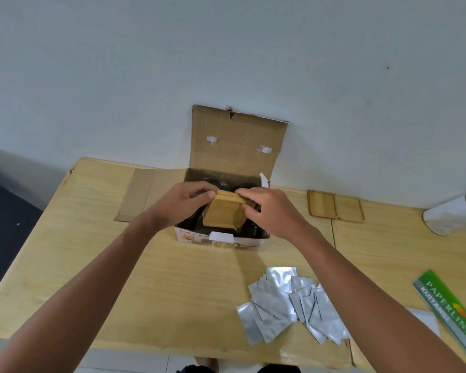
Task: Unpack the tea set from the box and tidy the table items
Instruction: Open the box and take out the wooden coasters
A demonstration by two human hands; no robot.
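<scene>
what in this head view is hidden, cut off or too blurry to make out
- Dark contents of the open cardboard box: mostly covered by both hands and the pale wooden tray they grip, left hand, right hand.
- White cylindrical container: cut off by the right edge.
- Green Paperline booklet: runs out of frame at the right edge.
- Print on the box front: too small and blurred.

box (221, 239) mid-table (119, 265) | packets (291, 305) front-right | trays (334, 204) right

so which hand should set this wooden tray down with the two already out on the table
Probably the right hand: both hands grip the wooden tray over the box, but the two wooden trays lie on its side, beyond the left hand.
</scene>
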